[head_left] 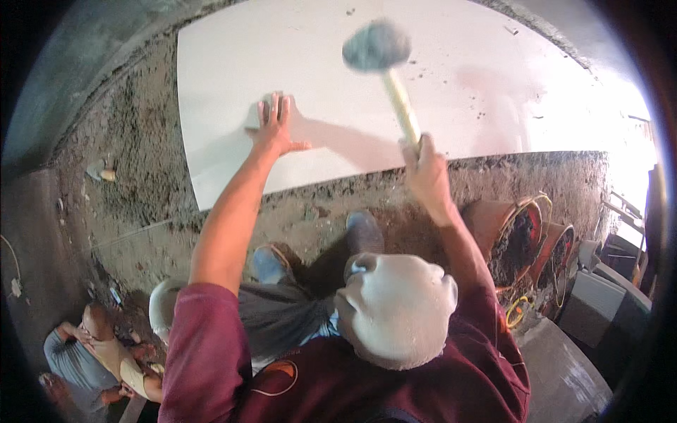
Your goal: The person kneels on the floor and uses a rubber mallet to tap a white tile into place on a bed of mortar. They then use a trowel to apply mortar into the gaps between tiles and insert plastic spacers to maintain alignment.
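My left hand [271,123] lies flat with fingers spread on a large white slab [486,113], toward its left part. My right hand [423,166] grips the pale handle of a dark-headed mallet [377,46], whose blurred head is held over the slab, up and to the right of my left hand; whether it touches cannot be told. The slab rests on a bed of rough grey mortar [141,120]. Below my arms, my knee in a pale covering [395,310] and my shoes [271,264] show on the dirty ground.
Two orange buckets [486,233] holding dark mortar stand at the right, near a yellow cord [518,310] and grey stacked items [592,296]. A small tool [106,173] lies on the mortar at the left. Two people [92,359] are at the lower left. Grey walls edge the work area.
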### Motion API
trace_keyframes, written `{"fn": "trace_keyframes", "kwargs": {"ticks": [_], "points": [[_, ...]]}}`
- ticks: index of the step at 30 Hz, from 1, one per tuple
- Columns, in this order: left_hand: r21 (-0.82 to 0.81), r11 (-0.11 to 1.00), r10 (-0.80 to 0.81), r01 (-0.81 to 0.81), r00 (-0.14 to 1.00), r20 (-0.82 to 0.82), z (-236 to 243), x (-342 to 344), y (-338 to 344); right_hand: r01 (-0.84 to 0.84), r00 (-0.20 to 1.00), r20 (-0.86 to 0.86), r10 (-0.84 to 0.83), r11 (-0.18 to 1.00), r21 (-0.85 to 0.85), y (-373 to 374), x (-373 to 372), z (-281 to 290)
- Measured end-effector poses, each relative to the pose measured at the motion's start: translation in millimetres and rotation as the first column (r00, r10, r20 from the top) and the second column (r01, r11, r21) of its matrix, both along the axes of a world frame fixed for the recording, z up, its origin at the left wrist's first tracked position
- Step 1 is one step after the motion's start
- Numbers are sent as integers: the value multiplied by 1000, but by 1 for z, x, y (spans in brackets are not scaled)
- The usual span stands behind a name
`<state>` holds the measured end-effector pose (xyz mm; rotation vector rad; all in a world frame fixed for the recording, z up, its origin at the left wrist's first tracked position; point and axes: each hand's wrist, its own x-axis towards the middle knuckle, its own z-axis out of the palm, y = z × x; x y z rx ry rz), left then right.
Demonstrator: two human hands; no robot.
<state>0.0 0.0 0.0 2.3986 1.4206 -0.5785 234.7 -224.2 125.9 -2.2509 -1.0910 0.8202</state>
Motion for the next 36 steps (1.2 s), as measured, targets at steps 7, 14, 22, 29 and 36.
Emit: {"fn": "trace_keyframes", "kwargs": {"ticks": [7,14,22,29,36], "points": [[-34,999,-2,4,999,47,-31,-5,-7,68,995,83,-62,995,-76,-27,-36,-34],[-5,999,-39,40,997,69,-36,-13,-3,128,990,-95,-106,957,259,-5,-52,1],[-76,996,-47,50,998,35,-13,-7,-5,58,998,0,-58,993,-106,-13,-45,-25],[-41,999,-4,7,997,82,-13,-6,-13,119,993,-66,-101,912,392,8,-50,1],[-11,1000,11,-9,991,130,-13,-12,-16,21,1000,-5,-22,977,-212,3,-36,-25]]}}
